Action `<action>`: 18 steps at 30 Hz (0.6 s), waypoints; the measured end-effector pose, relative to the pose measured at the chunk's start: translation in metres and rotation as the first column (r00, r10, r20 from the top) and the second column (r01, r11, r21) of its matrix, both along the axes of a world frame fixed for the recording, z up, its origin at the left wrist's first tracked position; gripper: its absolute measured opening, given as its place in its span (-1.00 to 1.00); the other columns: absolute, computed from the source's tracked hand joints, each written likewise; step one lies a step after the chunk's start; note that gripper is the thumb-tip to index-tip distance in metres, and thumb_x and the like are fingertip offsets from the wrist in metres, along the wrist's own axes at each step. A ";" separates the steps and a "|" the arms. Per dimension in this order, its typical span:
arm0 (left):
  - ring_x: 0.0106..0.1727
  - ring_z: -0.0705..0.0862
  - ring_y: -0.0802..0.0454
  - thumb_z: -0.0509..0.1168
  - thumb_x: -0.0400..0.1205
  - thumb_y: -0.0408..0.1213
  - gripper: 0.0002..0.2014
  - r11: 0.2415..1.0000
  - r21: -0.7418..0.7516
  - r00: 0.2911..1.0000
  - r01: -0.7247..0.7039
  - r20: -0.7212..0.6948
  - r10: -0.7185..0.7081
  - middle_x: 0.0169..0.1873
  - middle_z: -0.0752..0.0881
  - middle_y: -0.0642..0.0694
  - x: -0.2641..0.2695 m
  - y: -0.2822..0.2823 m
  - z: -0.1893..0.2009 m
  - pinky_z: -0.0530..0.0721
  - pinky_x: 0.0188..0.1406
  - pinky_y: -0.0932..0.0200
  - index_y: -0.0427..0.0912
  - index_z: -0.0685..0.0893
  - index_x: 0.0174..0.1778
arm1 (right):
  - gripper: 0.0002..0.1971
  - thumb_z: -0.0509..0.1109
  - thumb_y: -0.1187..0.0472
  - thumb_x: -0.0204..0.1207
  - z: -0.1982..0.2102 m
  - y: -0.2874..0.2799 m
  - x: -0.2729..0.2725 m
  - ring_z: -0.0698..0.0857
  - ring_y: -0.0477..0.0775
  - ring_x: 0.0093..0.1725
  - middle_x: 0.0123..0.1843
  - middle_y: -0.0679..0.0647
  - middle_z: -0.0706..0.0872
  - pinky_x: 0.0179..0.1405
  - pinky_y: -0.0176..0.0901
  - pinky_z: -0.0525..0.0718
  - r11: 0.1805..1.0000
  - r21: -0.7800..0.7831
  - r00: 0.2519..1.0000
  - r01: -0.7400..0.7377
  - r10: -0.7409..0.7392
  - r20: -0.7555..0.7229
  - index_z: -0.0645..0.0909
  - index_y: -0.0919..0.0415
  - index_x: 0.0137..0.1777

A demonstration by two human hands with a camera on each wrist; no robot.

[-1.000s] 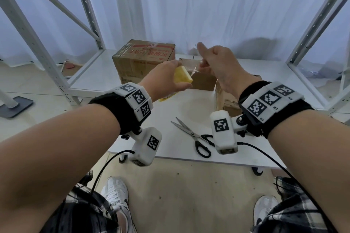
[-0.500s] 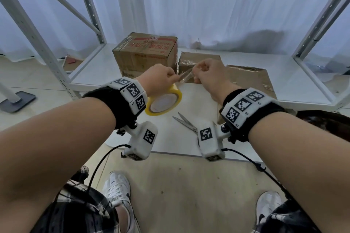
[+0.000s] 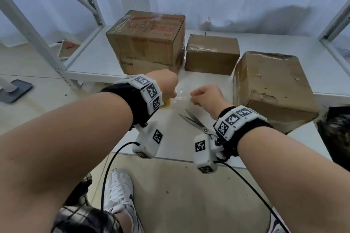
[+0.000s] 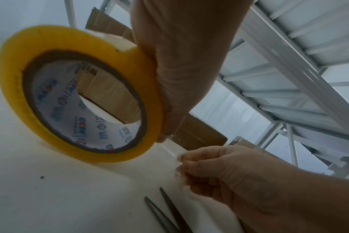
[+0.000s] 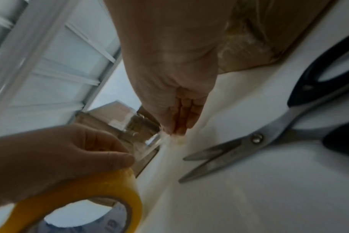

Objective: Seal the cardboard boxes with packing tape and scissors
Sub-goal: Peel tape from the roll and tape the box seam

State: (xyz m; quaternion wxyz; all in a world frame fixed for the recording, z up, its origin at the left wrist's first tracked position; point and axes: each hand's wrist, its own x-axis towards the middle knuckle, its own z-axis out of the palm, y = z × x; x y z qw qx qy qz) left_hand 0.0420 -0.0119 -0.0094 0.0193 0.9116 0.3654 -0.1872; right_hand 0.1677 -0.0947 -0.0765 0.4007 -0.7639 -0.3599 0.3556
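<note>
My left hand [image 3: 167, 86] grips a yellow roll of clear packing tape [image 4: 110, 156], held on edge just above the white table [image 3: 170, 145]. My right hand [image 3: 205, 96] pinches the free end of the tape strip [image 3: 182, 93], which spans the short gap between the hands. In the right wrist view the strip [image 5: 141, 137] runs from the roll [image 5: 80, 189] to my pinching fingertips [image 5: 177, 129]. Scissors [image 3: 197, 123] lie open on the table below my right wrist. Three cardboard boxes stand behind: a large printed one [image 3: 147, 43], a small one [image 3: 212, 55] and a worn one [image 3: 270, 85] on the right.
White metal shelf posts [image 3: 36, 39] rise at the left and right, with a white curtain behind. A black bag [image 3: 335, 134] sits at the table's right edge. My shoes [image 3: 119, 191] stand on the beige floor under the near table edge.
Both hands have dropped from in front of the boxes to just above the table. They have drawn apart, and a longer stretch of tape spans between them.
</note>
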 end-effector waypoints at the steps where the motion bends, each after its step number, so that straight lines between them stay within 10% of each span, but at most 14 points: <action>1: -0.11 0.62 -0.13 0.28 0.67 -0.12 -0.72 1.000 0.005 0.999 0.008 -0.033 -0.008 -0.12 0.67 -0.16 0.000 0.002 -0.002 0.57 -0.17 0.08 -0.29 0.70 0.03 | -0.83 0.43 0.48 0.47 -0.004 0.002 -0.003 0.68 0.08 -0.21 -0.28 0.06 0.70 -0.07 -0.17 0.70 1.000 -0.004 1.000 -0.009 0.009 0.000 0.71 0.20 -0.22; 6: -0.07 0.66 -0.12 0.28 0.66 -0.08 -0.68 1.000 0.017 0.992 -0.015 -0.124 0.017 -0.07 0.72 -0.15 -0.026 0.011 -0.004 0.61 -0.13 0.08 -0.29 0.72 0.07 | -0.78 0.37 0.50 0.45 -0.008 0.016 -0.034 0.72 0.20 -0.31 -0.42 0.17 0.71 -0.08 0.13 0.80 0.991 -0.025 0.992 -0.128 0.127 -0.027 0.59 0.21 -0.33; 10: 0.03 0.68 -0.11 0.28 0.66 -0.04 -0.66 0.997 0.014 0.986 -0.074 -0.149 0.075 0.01 0.72 -0.14 -0.054 0.010 -0.010 0.67 0.03 0.05 -0.26 0.72 0.12 | -0.66 0.46 0.42 0.42 -0.010 0.023 -0.055 0.73 0.22 -0.31 -0.15 0.27 0.71 -0.18 0.05 0.79 0.974 -0.068 0.976 -0.216 0.215 -0.022 0.39 0.20 0.06; 15: 0.01 0.66 -0.12 0.29 0.64 -0.02 -0.67 0.997 0.022 0.993 -0.080 -0.087 0.081 -0.02 0.70 -0.14 -0.066 0.003 -0.011 0.66 -0.01 0.04 -0.25 0.71 0.07 | -0.89 0.43 0.25 0.48 -0.010 0.024 -0.065 0.60 0.13 -0.02 -0.20 -0.04 0.51 -0.13 -0.19 0.44 0.877 -0.228 0.746 -0.422 0.479 0.463 0.54 0.11 -0.10; 18: -0.07 0.64 -0.12 0.31 0.64 -0.05 -0.72 0.997 0.021 0.990 -0.078 -0.115 0.080 -0.22 0.63 -0.10 -0.064 -0.004 -0.011 0.62 -0.10 0.07 -0.25 0.64 -0.06 | -0.79 0.28 0.35 0.56 -0.012 0.018 -0.068 0.61 0.18 0.13 0.04 0.11 0.61 0.05 -0.13 0.51 0.871 -0.162 0.666 -0.463 0.463 0.585 0.68 0.21 0.11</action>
